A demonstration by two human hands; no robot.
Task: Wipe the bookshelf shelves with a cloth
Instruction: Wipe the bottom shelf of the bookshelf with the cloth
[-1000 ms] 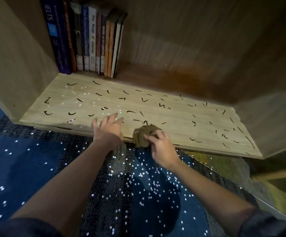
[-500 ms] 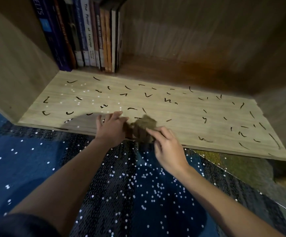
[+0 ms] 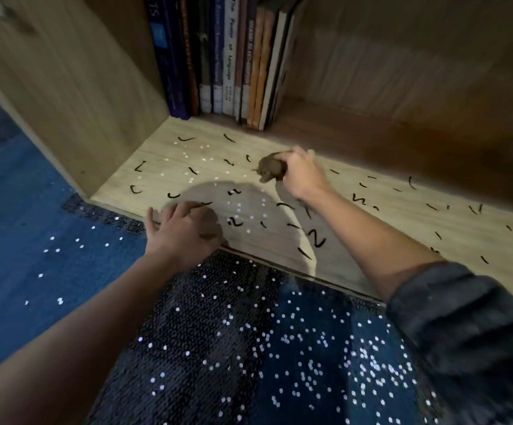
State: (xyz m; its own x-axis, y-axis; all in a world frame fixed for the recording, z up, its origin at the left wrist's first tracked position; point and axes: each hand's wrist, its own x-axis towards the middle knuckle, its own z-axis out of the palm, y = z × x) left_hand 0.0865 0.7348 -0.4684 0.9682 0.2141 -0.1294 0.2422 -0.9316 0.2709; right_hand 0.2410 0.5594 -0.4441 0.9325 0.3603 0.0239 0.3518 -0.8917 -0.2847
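I see the left hand (image 3: 181,233) loosely open on the shelf (image 3: 402,228) front lip, the cloth (image 3: 270,170) moved off that lip to mid-shelf before the books (image 3: 230,56), balled in the right hand (image 3: 302,176), free board rightward.

Two hands are counted: left hand (image 3: 181,233), right hand (image 3: 303,175). Two wads: upper cloth wad (image 3: 271,171), lower cloth wad (image 3: 209,227). Roughly ten books (image 3: 227,56) are seen upper centre.

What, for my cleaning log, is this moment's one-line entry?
right hand: grips crumpled brown cloth on light wooden shelf | left hand: on shelf front edge | black squiggle marks: across shelf
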